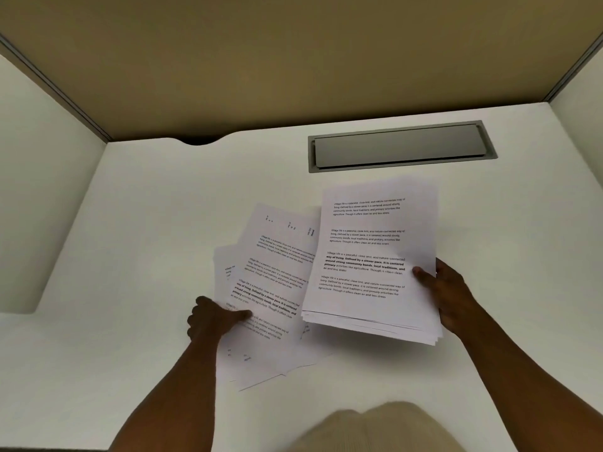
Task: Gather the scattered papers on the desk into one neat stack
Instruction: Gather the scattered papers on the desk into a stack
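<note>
The stack (375, 256) is pinched in the right hand (447, 295), just right of the loose sheets (270, 282) pinched by the left hand (212, 316).

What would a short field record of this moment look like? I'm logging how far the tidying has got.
surface: white desk
right hand: holds gathered stack, raised off desk
left hand: fingers pinch loose sheets
loose sheets: fanned, overlapping, partly under the stack
other: grey cable hatch, shut
progress: two groups, not yet one stack
</note>
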{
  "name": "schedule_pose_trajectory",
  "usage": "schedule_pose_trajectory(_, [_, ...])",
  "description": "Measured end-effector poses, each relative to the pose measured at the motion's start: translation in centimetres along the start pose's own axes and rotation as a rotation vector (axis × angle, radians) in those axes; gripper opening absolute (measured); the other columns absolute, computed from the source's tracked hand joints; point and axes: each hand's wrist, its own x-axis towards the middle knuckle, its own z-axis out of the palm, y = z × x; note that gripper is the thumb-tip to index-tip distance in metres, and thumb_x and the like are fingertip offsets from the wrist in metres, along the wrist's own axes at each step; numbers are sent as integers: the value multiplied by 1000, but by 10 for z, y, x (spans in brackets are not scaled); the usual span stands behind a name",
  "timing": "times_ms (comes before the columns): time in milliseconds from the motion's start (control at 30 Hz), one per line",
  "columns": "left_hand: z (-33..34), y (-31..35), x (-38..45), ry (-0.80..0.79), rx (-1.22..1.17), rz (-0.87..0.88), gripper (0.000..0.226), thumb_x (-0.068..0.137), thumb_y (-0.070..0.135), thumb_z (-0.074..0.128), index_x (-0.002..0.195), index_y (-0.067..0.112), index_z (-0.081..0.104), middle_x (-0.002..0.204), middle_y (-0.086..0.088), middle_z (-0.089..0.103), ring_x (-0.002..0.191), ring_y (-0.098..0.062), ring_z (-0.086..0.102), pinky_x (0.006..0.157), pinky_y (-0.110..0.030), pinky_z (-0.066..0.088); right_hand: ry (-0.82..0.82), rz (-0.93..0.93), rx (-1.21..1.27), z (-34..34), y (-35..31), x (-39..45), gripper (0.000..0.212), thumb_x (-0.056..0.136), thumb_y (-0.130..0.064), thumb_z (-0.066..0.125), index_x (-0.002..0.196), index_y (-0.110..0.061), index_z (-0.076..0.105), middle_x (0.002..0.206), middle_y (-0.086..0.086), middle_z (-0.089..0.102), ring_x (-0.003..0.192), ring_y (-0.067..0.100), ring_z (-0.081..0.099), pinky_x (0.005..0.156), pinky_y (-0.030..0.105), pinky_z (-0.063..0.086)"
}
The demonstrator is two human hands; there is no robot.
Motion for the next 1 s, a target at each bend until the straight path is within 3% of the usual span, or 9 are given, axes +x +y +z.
schedule_pose_trajectory(167, [-3, -2, 2, 25, 79, 25, 114, 42, 65, 88, 128, 4, 44, 130, -19, 46, 125, -37, 43, 100, -50, 42, -4, -4, -6, 3, -2, -1, 36, 93, -7, 58, 128, -14, 58, 118, 9, 67, 99, 28, 66, 87, 40, 54])
schedule_pose_trajectory(267, [-4, -5, 7, -21, 20, 69, 117, 32, 68, 87, 121, 4, 46, 123, -18, 55, 116, -37, 54, 93, -48, 50, -8, -1, -10, 4, -2, -1, 35, 93, -7, 58, 127, -15, 58, 118, 8, 67, 98, 27, 66, 84, 38, 55])
schedule_pose_trajectory(367, [-5, -5, 7, -29, -22, 107, 101, 43, 55, 92, 116, 2, 45, 117, -17, 59, 112, -36, 58, 85, -43, 51, -1, 2, -5, 5, -1, 0, 35, 93, -7, 58, 127, -14, 58, 118, 9, 67, 98, 28, 66, 83, 37, 55])
schedule_pose_trajectory(500, [-6, -4, 5, -33, 71, 140, 86, 47, 64, 86, 107, 8, 59, 112, -13, 64, 106, -33, 61, 87, -42, 52, 8, 4, 3, 6, 1, 2, 35, 93, -6, 59, 127, -14, 58, 119, 10, 67, 102, 32, 64, 91, 44, 52])
schedule_pose_trajectory(600, [-8, 2, 0, -6, 40, 217, 59, 72, 45, 80, 112, 7, 61, 118, -14, 64, 109, -35, 60, 91, -42, 51, 16, 0, -6, 5, 2, 4, 36, 92, -6, 59, 128, -13, 58, 121, 12, 66, 100, 31, 64, 94, 46, 51])
schedule_pose_trajectory(733, [-30, 28, -20, 102, -227, 424, 24, 88, 20, 66, 108, 6, 66, 108, -15, 69, 98, -34, 65, 84, -40, 52, 29, -15, -14, 4, 1, 5, 34, 92, -6, 59, 126, -14, 59, 119, 11, 66, 100, 31, 64, 94, 47, 50])
schedule_pose_trajectory(800, [-50, 45, -37, 201, -352, 502, 18, 89, 18, 65, 103, 6, 67, 97, -8, 69, 87, -26, 64, 75, -33, 48, 41, -30, -17, 3, 0, 5, 34, 92, -6, 59, 125, -13, 59, 118, 12, 66, 100, 31, 64, 93, 46, 51])
schedule_pose_trajectory(867, [-69, 63, -56, 237, -569, 563, 17, 89, 17, 67, 104, 8, 67, 96, -4, 68, 86, -25, 65, 75, -31, 50, 52, -43, -12, 4, -1, 5, 34, 92, -5, 59, 126, -13, 59, 118, 12, 65, 101, 31, 63, 92, 43, 51])
schedule_pose_trajectory(1000, [-88, 90, -86, 9, -1011, 595, 24, 89, 14, 68, 113, 13, 65, 110, -3, 71, 97, -16, 68, 85, -29, 55, 54, -37, 14, 6, 1, 5, 35, 93, -5, 58, 128, -11, 58, 120, 12, 65, 97, 27, 64, 91, 43, 52])
